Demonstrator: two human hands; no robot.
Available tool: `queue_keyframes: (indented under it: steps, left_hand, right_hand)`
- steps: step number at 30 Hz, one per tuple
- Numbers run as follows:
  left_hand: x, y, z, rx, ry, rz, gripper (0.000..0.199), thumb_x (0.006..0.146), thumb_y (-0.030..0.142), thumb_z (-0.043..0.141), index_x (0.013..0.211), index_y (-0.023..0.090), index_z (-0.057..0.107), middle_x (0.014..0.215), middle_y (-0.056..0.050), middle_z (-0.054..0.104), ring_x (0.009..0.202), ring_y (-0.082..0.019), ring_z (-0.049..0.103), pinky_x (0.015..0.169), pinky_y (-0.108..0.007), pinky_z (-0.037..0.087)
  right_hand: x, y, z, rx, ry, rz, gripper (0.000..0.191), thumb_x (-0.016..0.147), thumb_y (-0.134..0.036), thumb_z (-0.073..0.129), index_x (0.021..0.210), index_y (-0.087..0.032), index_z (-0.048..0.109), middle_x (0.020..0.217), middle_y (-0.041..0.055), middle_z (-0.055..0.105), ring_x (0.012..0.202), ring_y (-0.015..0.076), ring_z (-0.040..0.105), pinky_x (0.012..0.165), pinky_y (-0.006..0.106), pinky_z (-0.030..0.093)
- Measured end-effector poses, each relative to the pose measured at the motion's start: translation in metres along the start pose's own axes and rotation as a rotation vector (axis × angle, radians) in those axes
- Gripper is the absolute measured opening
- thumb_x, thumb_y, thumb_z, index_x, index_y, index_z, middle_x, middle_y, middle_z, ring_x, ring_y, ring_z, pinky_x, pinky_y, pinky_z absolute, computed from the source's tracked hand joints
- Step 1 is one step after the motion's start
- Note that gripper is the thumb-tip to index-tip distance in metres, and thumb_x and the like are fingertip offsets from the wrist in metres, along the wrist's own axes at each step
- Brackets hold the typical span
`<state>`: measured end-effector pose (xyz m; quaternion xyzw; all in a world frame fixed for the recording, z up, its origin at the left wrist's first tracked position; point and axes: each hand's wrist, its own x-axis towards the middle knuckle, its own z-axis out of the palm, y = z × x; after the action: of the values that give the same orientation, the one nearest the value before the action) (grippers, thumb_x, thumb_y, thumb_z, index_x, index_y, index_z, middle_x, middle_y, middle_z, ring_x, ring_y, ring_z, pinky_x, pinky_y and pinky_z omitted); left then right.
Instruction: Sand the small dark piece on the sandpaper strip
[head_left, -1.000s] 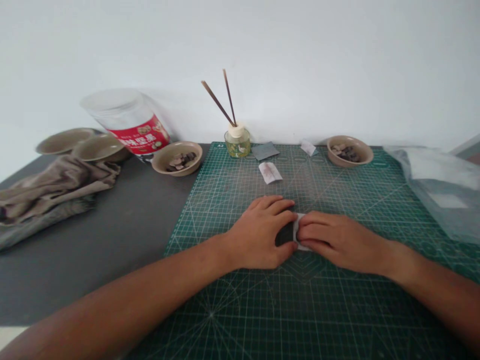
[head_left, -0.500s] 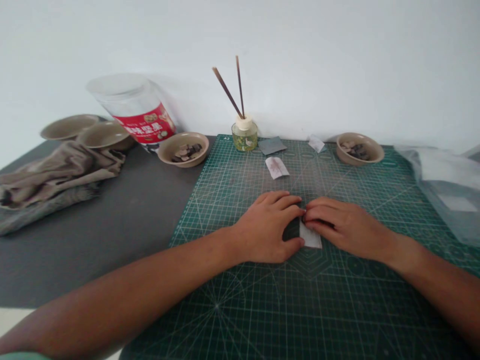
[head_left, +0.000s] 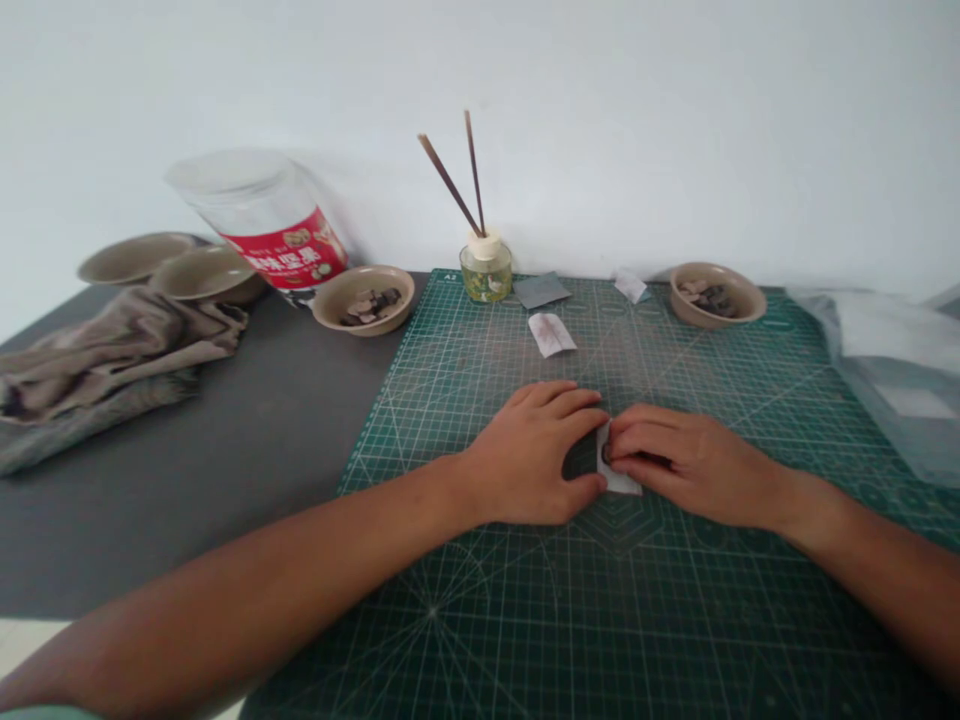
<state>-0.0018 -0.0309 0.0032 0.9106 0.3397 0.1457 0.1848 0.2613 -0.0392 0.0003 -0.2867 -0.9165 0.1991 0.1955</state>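
Observation:
A small white rectangular sheet (head_left: 621,481), like paper, lies flat on the green cutting mat (head_left: 525,620). My left hand (head_left: 536,450) rests at its left side, fingers stretched, with the index fingertip and thumb apart at the sheet's edge. From the right, my right hand (head_left: 675,455) pinches a small dark piece (head_left: 606,453) against the sheet. Most of that piece is hidden under the fingertips.
Two bowls (head_left: 364,325) (head_left: 718,320) contain small light and dark pieces. Behind the hands are a curled white sheet (head_left: 552,336), a grey square (head_left: 541,290) and a reed diffuser (head_left: 486,270). Left are a jar (head_left: 289,255) and cloths (head_left: 112,340); right, a plastic bag (head_left: 892,380).
My right fingertips have shifted slightly down over the white sheet, and the dark piece shows more at their tips. My left hand has stayed in place.

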Motion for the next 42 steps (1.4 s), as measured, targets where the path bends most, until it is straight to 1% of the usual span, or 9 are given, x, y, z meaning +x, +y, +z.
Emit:
queue_keyframes:
  steps: [8, 13, 18, 23, 26, 30, 32, 36, 42]
  left_hand:
    - [-0.0012, 0.001, -0.0007, -0.029, -0.013, -0.006, 0.064, 0.09, 0.048, 0.08, 0.143, 0.015, 0.068, 0.167, -0.013, 0.061, 0.162, -0.04, 0.046, 0.136, -0.061, 0.036]
    - [-0.002, 0.0017, 0.0002, -0.034, 0.001, -0.022, 0.063, 0.088, 0.049, 0.082, 0.14, 0.016, 0.068, 0.165, -0.014, 0.062, 0.162, -0.039, 0.046, 0.137, -0.06, 0.036]
    - [-0.002, 0.0031, -0.0003, -0.041, 0.011, -0.037, 0.062, 0.088, 0.047, 0.082, 0.14, 0.017, 0.068, 0.164, -0.013, 0.063, 0.162, -0.038, 0.048, 0.136, -0.06, 0.038]
    - [-0.0014, 0.0036, -0.0017, -0.024, 0.002, -0.027, 0.057, 0.087, 0.047, 0.084, 0.134, 0.018, 0.071, 0.164, -0.013, 0.063, 0.162, -0.039, 0.048, 0.136, -0.06, 0.038]
    - [-0.0014, 0.0033, -0.0017, -0.013, 0.002, -0.021, 0.057, 0.088, 0.047, 0.083, 0.135, 0.017, 0.071, 0.165, -0.014, 0.062, 0.162, -0.038, 0.047, 0.136, -0.06, 0.037]
    - [-0.0018, 0.0023, -0.0006, 0.003, -0.001, 0.002, 0.057, 0.09, 0.048, 0.08, 0.136, 0.016, 0.071, 0.165, -0.015, 0.062, 0.162, -0.038, 0.048, 0.135, -0.059, 0.038]
    - [-0.002, 0.0018, -0.0003, 0.009, -0.002, 0.006, 0.055, 0.091, 0.047, 0.079, 0.135, 0.015, 0.071, 0.164, -0.015, 0.062, 0.161, -0.039, 0.048, 0.135, -0.06, 0.039]
    - [-0.0022, 0.0014, -0.0007, 0.003, -0.001, 0.001, 0.055, 0.09, 0.048, 0.081, 0.133, 0.017, 0.07, 0.165, -0.016, 0.061, 0.162, -0.04, 0.047, 0.134, -0.061, 0.038]
    - [-0.002, 0.0021, -0.0014, -0.026, -0.006, 0.007, 0.053, 0.089, 0.046, 0.08, 0.133, 0.018, 0.069, 0.165, -0.016, 0.061, 0.162, -0.04, 0.046, 0.133, -0.063, 0.04]
  right_hand:
    - [-0.0023, -0.0047, -0.0017, -0.05, -0.046, -0.068, 0.015, 0.113, -0.023, 0.058, 0.109, -0.024, 0.072, 0.108, 0.0032, 0.079, 0.094, 0.0179, 0.078, 0.081, 0.032, 0.06]
    - [-0.006, 0.0007, -0.0066, -0.103, -0.009, 0.012, 0.017, 0.112, -0.023, 0.058, 0.111, -0.025, 0.075, 0.115, 0.0057, 0.079, 0.097, 0.0201, 0.079, 0.082, 0.034, 0.061]
    - [-0.0036, -0.007, -0.0036, -0.004, -0.073, -0.026, 0.012, 0.111, -0.023, 0.062, 0.107, -0.025, 0.074, 0.103, 0.0009, 0.079, 0.088, 0.0159, 0.078, 0.077, 0.029, 0.059]
    - [-0.0005, 0.0, -0.001, -0.081, 0.021, 0.04, 0.015, 0.111, -0.023, 0.06, 0.109, -0.026, 0.075, 0.111, 0.0044, 0.08, 0.098, 0.0197, 0.079, 0.083, 0.032, 0.061]
    - [-0.0037, 0.0015, -0.0069, -0.076, -0.005, 0.071, 0.013, 0.109, -0.022, 0.063, 0.108, -0.026, 0.075, 0.112, 0.0039, 0.08, 0.097, 0.0198, 0.079, 0.083, 0.032, 0.06]
    - [-0.0054, -0.0049, -0.0073, -0.005, -0.091, -0.009, 0.012, 0.111, -0.025, 0.062, 0.108, -0.026, 0.074, 0.106, 0.0013, 0.08, 0.091, 0.0168, 0.079, 0.079, 0.029, 0.059]
    - [-0.0035, -0.0051, -0.0041, -0.029, -0.076, -0.035, 0.013, 0.112, -0.026, 0.06, 0.108, -0.026, 0.073, 0.106, 0.0019, 0.08, 0.092, 0.0173, 0.079, 0.078, 0.029, 0.059]
    - [-0.0022, 0.0013, -0.0042, -0.127, 0.009, 0.002, 0.017, 0.112, -0.024, 0.058, 0.109, -0.025, 0.075, 0.114, 0.0057, 0.081, 0.098, 0.0205, 0.08, 0.08, 0.032, 0.06]
    - [-0.0031, -0.0024, -0.0049, -0.049, -0.061, -0.041, 0.013, 0.11, -0.024, 0.062, 0.106, -0.026, 0.074, 0.104, 0.0014, 0.081, 0.088, 0.0171, 0.079, 0.074, 0.029, 0.058]
